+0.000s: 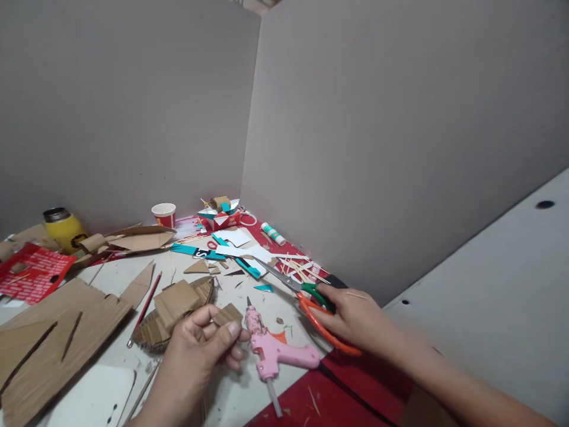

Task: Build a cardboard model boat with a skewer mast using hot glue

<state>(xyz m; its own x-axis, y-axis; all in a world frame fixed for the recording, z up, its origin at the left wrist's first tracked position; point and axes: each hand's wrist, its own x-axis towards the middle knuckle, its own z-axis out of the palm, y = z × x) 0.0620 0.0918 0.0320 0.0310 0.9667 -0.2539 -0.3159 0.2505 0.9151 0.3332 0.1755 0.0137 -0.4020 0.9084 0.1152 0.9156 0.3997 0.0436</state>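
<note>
The piece point(228, 315) of cardboard is in front of the cardboard boat point(178, 302), above the desk point(222, 388). The left hand point(202, 341) is clamped on the piece, thumb on the near face; the fingers behind it are partly hidden. The right hand point(351, 314) is closed around the handles of the scissors point(287, 279), one green and one orange. The blades point away from the right hand, toward the white paper strips point(246, 251); whether they are fully together cannot be told. The left hand covers part of the boat's near side. The pink glue gun point(284, 354) lies between the hands, nozzle pointing away; its cable point(351, 397) is cut off at the lower edge. The orange part beside its barrel is partly hidden. The pencil point(146, 305) lies left of the boat. The large cardboard sheet point(57, 350) is cut off at the left edge, as is the red wrapper point(33, 273), whose print is illegible. The base of the yellow bottle point(64, 230) is hidden by cardboard. Beyond the scissors, thin sticks point(304, 270) overlap and cannot be counted. A dark object point(336, 281) behind the right hand cannot be identified.
</note>
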